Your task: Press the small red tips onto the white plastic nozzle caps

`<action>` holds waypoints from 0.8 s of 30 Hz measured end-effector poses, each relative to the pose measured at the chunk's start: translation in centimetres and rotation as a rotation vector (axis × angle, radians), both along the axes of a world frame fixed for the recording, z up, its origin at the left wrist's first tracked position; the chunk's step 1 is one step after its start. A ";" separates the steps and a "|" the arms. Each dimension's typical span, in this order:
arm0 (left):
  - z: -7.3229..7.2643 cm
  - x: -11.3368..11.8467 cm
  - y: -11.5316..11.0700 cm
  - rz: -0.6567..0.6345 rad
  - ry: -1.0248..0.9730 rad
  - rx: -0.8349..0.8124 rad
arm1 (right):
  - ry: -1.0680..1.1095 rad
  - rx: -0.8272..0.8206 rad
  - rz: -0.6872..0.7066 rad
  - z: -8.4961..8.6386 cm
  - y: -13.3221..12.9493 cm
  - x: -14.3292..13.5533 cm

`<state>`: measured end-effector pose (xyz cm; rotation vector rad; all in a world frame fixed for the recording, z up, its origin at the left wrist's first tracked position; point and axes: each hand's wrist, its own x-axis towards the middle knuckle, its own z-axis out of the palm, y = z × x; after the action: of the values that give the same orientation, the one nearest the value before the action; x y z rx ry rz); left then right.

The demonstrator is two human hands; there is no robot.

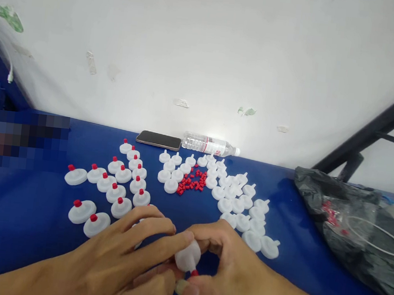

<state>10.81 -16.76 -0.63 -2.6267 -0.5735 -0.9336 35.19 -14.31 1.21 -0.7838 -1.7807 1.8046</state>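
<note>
Near the front edge of the view, a white plastic nozzle lid (187, 255) is between my two hands, its spout tilted down and to the right. My left hand (125, 257) is closed on the lid's wide round base with thumb and fingers. A small red cap (194, 273) sits at the tip of the spout. The thumb of my right hand (219, 267) presses against this cap, its fingers curled; part of the cap is hidden. Left of centre stand several lids with red caps (121, 207) on their spouts. Right of centre lie several bare white lids (225, 205).
Loose red caps (193, 183) lie in a pile mid-table. A phone (159, 139) and a clear bottle (207, 145) lie along the wall. On the right, a black plastic bag (335, 204) rests on the blue table (30, 224), with a white cable across it.
</note>
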 end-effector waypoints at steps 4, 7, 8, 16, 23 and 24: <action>0.0 -0.1 -0.2 -0.017 -0.028 -0.021 | -0.049 -0.047 0.032 -0.1 0.2 0.2; -0.2 -0.2 -0.4 -0.024 -0.023 -0.011 | -0.070 -0.061 0.065 -0.2 0.1 0.4; -0.3 -0.2 -0.4 -0.026 -0.020 -0.007 | -0.073 -0.061 0.067 -0.2 0.1 0.4; 0.6 0.1 -0.2 -0.035 0.026 -0.021 | -0.059 -0.005 0.047 -0.3 0.4 0.2; 1.3 0.9 0.7 0.118 0.081 -0.065 | -0.226 0.356 -0.036 0.6 1.0 1.0; 1.1 1.0 0.9 0.149 0.074 -0.064 | -0.287 0.476 -0.081 0.6 1.1 1.2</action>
<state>11.84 -15.88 0.51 -2.6190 -0.7802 -0.7827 36.42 -13.20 1.79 -0.9282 -2.2059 1.1825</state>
